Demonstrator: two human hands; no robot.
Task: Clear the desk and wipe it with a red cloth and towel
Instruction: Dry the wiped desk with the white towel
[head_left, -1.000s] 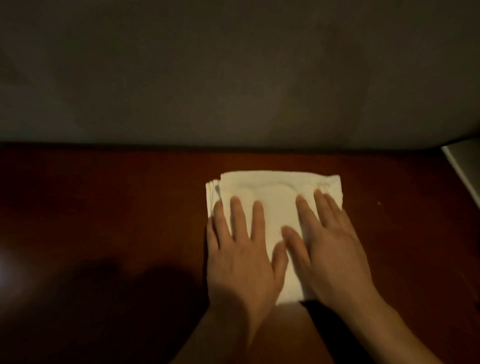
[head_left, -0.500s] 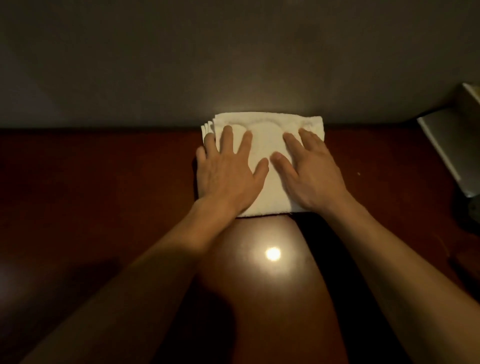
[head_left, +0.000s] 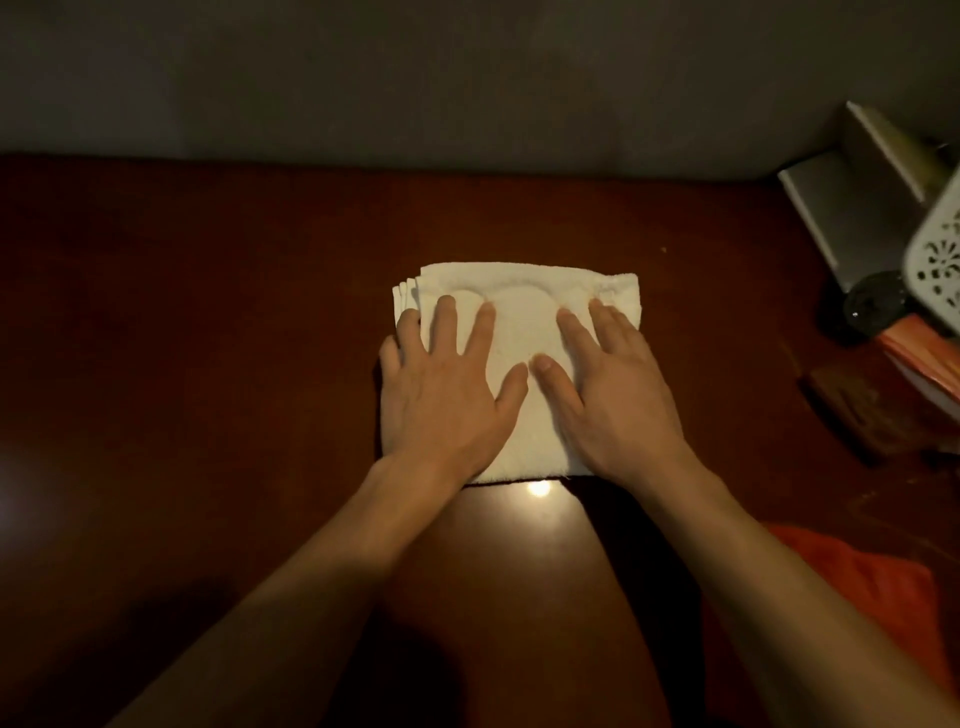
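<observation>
A folded white towel (head_left: 524, 312) lies flat on the dark red-brown desk (head_left: 208, 338), near its middle. My left hand (head_left: 441, 395) presses palm-down on the towel's left half, fingers spread. My right hand (head_left: 613, 395) lies flat on the right half, thumb almost touching the left thumb. Neither hand curls around the towel. A red cloth (head_left: 883, 587) lies on the desk at the lower right, partly hidden behind my right forearm.
At the right edge stand a grey angled stand (head_left: 852, 208), a white perforated basket (head_left: 940, 260), a dark round object (head_left: 872, 304) and something orange (head_left: 919, 348). A grey wall (head_left: 467, 78) runs along the desk's back edge. A lamp reflection glints just below the towel.
Both hands slid the towel away to the back edge by the wall, then drew it back toward me to the desk's middle. The hands stayed flat on it throughout.
</observation>
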